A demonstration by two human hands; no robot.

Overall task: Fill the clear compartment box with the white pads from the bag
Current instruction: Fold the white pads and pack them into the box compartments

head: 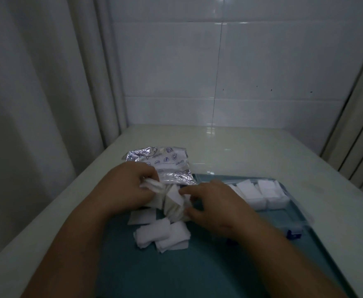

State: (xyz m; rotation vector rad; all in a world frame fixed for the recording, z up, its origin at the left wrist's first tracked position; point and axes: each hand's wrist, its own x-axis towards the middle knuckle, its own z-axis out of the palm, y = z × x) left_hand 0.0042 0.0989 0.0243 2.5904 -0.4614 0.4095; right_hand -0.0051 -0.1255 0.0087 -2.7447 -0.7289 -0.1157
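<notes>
A crinkled silver and white bag (167, 164) lies on the table beyond my hands. My left hand (129, 186) is closed on a bunch of white pads (152, 184) at the bag's mouth. A stack of pads (174, 204) stands between both hands, and my right hand (213, 203) pinches its right side with thumb and fingers. Several loose pads (162, 235) lie on the teal tray just in front. The clear compartment box (283, 203) sits to the right on the tray, its far compartments holding white pads (260, 191); my right wrist hides part of the box.
The teal tray (197, 272) covers the near part of the pale table (251, 151). A blue latch (291, 234) shows at the box's near edge. A tiled wall stands behind, and a curtain hangs at the left.
</notes>
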